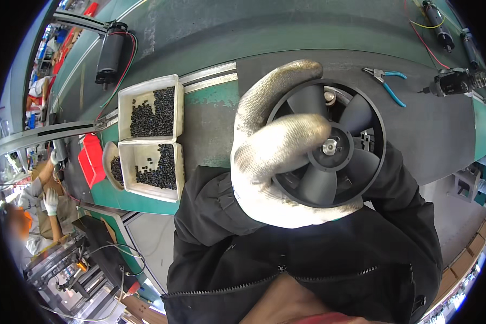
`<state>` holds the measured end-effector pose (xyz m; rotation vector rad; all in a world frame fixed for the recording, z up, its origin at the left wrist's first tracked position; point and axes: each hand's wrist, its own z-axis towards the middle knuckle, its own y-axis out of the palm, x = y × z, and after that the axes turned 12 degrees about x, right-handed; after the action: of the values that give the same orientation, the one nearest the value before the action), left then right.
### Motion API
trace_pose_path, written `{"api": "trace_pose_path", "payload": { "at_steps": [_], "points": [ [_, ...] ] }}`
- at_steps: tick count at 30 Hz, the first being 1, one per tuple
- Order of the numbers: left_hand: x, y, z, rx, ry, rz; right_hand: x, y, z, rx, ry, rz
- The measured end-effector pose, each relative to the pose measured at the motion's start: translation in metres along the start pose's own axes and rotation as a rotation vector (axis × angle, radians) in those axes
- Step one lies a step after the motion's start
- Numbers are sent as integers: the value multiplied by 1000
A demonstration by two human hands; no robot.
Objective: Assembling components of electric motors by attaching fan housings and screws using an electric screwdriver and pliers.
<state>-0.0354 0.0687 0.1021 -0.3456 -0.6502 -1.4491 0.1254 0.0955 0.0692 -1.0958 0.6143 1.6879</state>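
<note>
A black axial fan (368,168) with a round shroud and several blades is held up close in front of my chest, its hub facing up. My left hand (259,154), in a pale glove, grips the fan from the left. One finger curves round the far rim, and another reaches across the blades to the edge of the hub. More glove fabric shows under the near rim; whose hand it covers is unclear. My right sleeve (397,175) runs behind the fan at the right, where the fan hides the right hand's fingers.
Left on the bench are two white bins (125,116) of small black parts, a smaller dish (109,154) and a red bin (92,162). Blue-handled pliers (392,92) and a dark power driver (453,82) lie at the right. Another driver (110,56) hangs far left. A co-worker (38,210) works beyond.
</note>
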Motion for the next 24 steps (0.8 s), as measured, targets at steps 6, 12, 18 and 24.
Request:
{"api": "trace_pose_path", "payload": {
  "at_steps": [6, 12, 18, 24],
  "points": [
    [23, 2, 24, -153, -67, 207, 3, 8, -12, 222, -16, 121],
    [16, 0, 31, -257, 8, 253, -28, -5, 4, 119, -5, 36],
    [39, 6, 56, -352, -40, 400, -10, 17, -3, 341, -348, -454],
    [45, 15, 5, 56, -49, 577, 27, -32, 48, 317, 253, -96]
  ]
}}
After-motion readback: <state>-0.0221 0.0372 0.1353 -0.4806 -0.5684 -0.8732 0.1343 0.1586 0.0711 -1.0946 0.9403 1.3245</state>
